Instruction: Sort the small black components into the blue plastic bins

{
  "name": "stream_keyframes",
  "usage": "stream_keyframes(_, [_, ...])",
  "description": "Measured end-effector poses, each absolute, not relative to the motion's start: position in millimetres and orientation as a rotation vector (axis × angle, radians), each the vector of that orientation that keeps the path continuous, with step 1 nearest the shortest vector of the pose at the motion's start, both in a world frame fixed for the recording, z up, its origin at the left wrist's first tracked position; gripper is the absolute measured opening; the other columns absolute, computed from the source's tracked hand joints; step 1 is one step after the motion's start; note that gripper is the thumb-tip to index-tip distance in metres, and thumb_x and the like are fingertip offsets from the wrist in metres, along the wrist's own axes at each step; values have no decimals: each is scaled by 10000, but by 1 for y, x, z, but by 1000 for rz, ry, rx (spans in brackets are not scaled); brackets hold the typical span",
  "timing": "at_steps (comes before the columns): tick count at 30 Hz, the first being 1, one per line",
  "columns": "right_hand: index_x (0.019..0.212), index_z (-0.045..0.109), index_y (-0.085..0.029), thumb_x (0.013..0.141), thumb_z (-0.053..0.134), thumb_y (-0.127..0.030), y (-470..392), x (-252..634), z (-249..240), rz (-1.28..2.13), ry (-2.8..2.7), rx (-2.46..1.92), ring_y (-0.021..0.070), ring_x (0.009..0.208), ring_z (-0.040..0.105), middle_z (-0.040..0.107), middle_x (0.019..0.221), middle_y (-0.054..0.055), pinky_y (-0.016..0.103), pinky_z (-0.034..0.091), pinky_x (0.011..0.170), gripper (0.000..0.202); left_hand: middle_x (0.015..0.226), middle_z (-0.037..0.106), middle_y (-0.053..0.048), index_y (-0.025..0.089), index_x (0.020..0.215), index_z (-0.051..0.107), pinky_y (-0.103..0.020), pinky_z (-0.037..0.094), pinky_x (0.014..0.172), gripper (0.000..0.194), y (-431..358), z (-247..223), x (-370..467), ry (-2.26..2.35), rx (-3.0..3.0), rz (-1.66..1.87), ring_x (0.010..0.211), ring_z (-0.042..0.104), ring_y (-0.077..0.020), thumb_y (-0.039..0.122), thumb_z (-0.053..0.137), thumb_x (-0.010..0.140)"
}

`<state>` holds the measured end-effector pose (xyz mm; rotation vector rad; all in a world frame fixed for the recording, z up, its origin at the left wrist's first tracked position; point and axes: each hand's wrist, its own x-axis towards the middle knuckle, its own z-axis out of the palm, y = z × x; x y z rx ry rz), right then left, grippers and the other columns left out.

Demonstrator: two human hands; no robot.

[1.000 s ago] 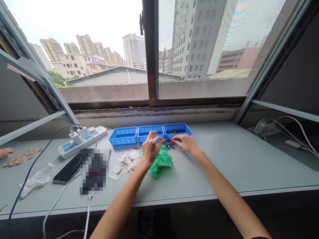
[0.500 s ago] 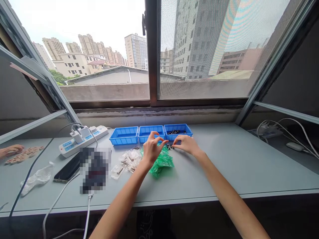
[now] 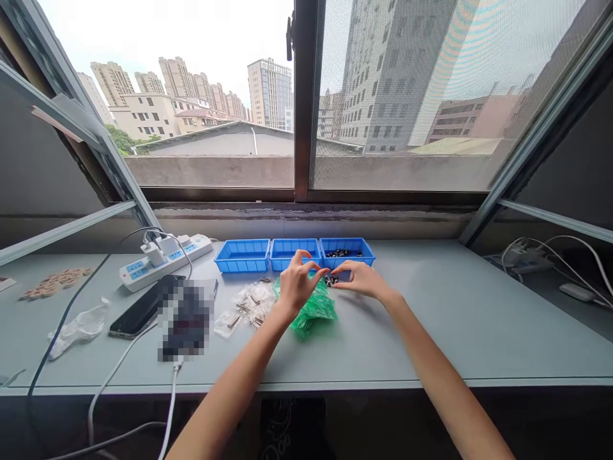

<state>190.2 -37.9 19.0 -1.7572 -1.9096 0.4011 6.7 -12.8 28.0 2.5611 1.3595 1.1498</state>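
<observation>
My left hand [image 3: 297,284] hovers over green plastic packets [image 3: 313,313], its thumb and fingers curved and apart with nothing visible between them. Across from it, my right hand [image 3: 361,279] has thumb and forefinger parted beside a small cluster of black and silvery parts [image 3: 330,280] on the table. Whether its fingertips touch those parts is hard to tell. Behind the hands stands the right blue bin [image 3: 348,260], with more small black parts inside. The middle blue bin [image 3: 282,262] is partly hidden by my left hand. Clear packets with metal pieces [image 3: 253,303] lie left of the green ones.
The left blue bin [image 3: 242,263] completes the row. Further left are a power strip [image 3: 167,262], a dark phone [image 3: 138,313], a pixelated item [image 3: 186,322], crumpled plastic [image 3: 81,329] and tan pieces [image 3: 55,284]. Cables cross the table's [image 3: 454,306] left side.
The view has shifted slightly. My right thumb and forefinger have spread apart beside the black parts. Another person's hand at the far left has gone from view.
</observation>
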Motion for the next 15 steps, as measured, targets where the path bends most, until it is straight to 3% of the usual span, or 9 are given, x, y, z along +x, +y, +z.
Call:
stream_keyframes(6, [897,709,-292,668,624,-266,-37,190,15,394,-1943,-1789,143,618,576,703,808,-32,257,405,584,246,1034,560,-29,214,728,692,-187,339,488,327,-13,29,7,1360,2555,1126,742,559,-106,478,524,824])
stream_keyframes(15, [913,691,-292,692,605,-296,-36,192,16,407,-1958,-1804,165,672,602,713,808,-34,261,409,594,238,1076,532,-36,219,760,695,-184,335,479,305,-14,29,7,1389,2531,1084,772,569,-115,463,527,829])
